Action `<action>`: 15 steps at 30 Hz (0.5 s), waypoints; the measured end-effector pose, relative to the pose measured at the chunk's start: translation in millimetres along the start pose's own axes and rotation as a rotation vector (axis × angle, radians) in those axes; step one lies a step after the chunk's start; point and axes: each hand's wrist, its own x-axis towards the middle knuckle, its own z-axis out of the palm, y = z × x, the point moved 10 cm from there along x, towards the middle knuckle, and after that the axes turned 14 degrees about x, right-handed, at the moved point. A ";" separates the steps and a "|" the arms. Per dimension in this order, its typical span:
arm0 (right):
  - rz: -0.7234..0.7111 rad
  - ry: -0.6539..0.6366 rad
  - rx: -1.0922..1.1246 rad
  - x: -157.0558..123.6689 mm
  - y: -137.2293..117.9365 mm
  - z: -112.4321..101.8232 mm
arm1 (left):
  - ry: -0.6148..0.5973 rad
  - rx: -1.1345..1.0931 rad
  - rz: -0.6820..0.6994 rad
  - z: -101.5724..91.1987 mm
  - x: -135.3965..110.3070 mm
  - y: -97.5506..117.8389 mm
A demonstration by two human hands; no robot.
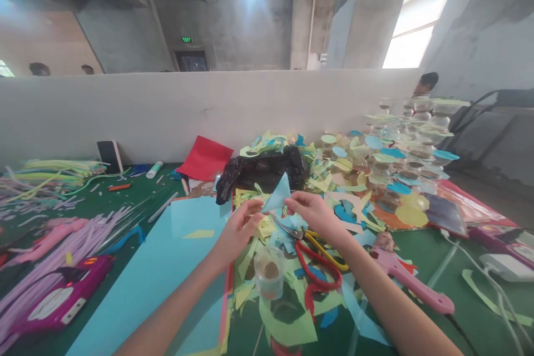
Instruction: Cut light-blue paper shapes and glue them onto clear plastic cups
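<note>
A small light-blue piece of paper (pixel 278 196), folded into a triangle, stands up between my two hands. My left hand (pixel 240 229) has its fingertips closed at the paper's lower left corner. At the right edge, my right hand (pixel 315 216) pinches the same paper between thumb and fingers. Just below lie red-handled scissors (pixel 319 277), their blades pointing toward the paper, with a yellow handle (pixel 327 251) beside them. A clear round plastic piece (pixel 269 273) stands among the cut scraps nearer to me.
Blue paper sheets (pixel 167 283) lie at left, past them a magenta device (pixel 62 295) and purple strips (pixel 89 239). A black plastic bag (pixel 267 169) is ahead. Stacked clear cups with paper discs (pixel 417 150) stand at right, behind a pink glue gun (pixel 417 283) and white cables (pixel 475 258).
</note>
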 end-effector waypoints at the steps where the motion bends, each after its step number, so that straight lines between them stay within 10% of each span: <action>1: 0.011 -0.040 0.007 -1.5 1.4 11.4 | -0.016 -0.002 0.006 2.9 -1.3 1.7; 15: 0.004 -0.160 0.076 -6.5 12.8 40.1 | -0.183 0.120 -0.025 23.7 -10.4 3.1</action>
